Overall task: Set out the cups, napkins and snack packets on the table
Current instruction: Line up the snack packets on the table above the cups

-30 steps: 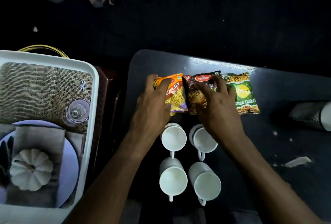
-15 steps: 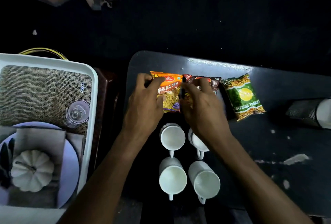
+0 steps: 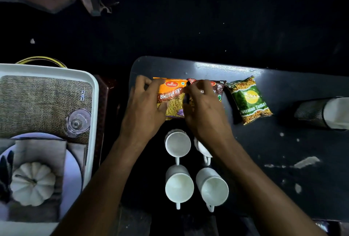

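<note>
Dark surface (image 3: 264, 188) was smooth, dull-sheened, flecked with pale chips, snack packets (image 3: 249, 101) were glossy printed plastic, cups (image 3: 179, 186) were smooth white glazed ceramic, left of the cups, coarse burlap mat (image 3: 37, 103), smooth white plastic tray (image 3: 47, 69), clear glass (image 3: 78, 122).

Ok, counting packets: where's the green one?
Head view: the green packet lies on the dark table, right of the brown packet, left of the mesh holder.

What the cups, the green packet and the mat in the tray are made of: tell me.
The cups look like glazed white ceramic: smooth, opaque, though plastic is possible. The green packet looks like glossy printed plastic film: crinkled, catching light. The mat in the tray looks like coarse burlap: open brown weave, matte.
</note>
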